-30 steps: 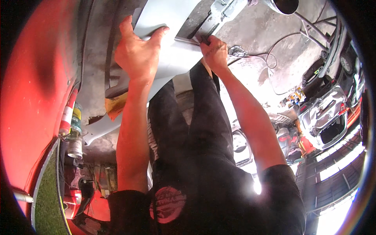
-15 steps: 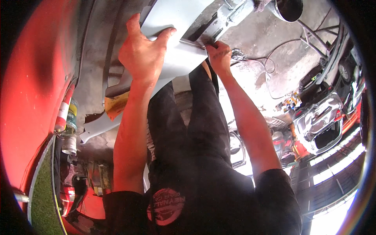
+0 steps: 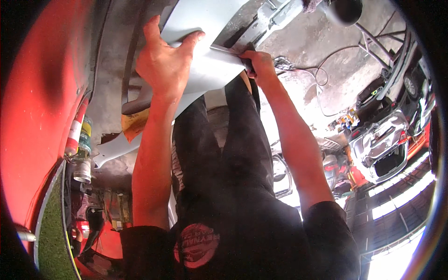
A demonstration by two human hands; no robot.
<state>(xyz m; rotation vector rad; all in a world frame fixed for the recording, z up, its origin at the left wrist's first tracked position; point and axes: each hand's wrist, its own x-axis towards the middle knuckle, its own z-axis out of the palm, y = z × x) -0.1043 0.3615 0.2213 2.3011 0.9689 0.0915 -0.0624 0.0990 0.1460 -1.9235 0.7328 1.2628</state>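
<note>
A light grey painted car body panel (image 3: 205, 70) lies in front of me at the top of the view. My left hand (image 3: 164, 65) grips its left side, the thumb pressed on the pale face and the index finger stretched along the edge; the other fingers are hidden. At the panel's right corner my right hand (image 3: 261, 65) is closed around a small dark handle-like object (image 3: 249, 67), whose exact kind I cannot make out. That object touches or nearly touches the panel's edge. A yellow-brown piece (image 3: 135, 123) sits under the panel, beside my left forearm.
A red car body panel (image 3: 42, 102) rises on the left, with spray cans (image 3: 84, 140) beside it. To the right, a cable (image 3: 322, 77) loops over the concrete floor. A dark round metal pipe end (image 3: 345, 10) is at the top; a silver car part (image 3: 380, 144) stands farther right.
Both hands and the panel sit slightly farther left in view. My right hand has turned a little, and more of the dark object shows below its fingers.
</note>
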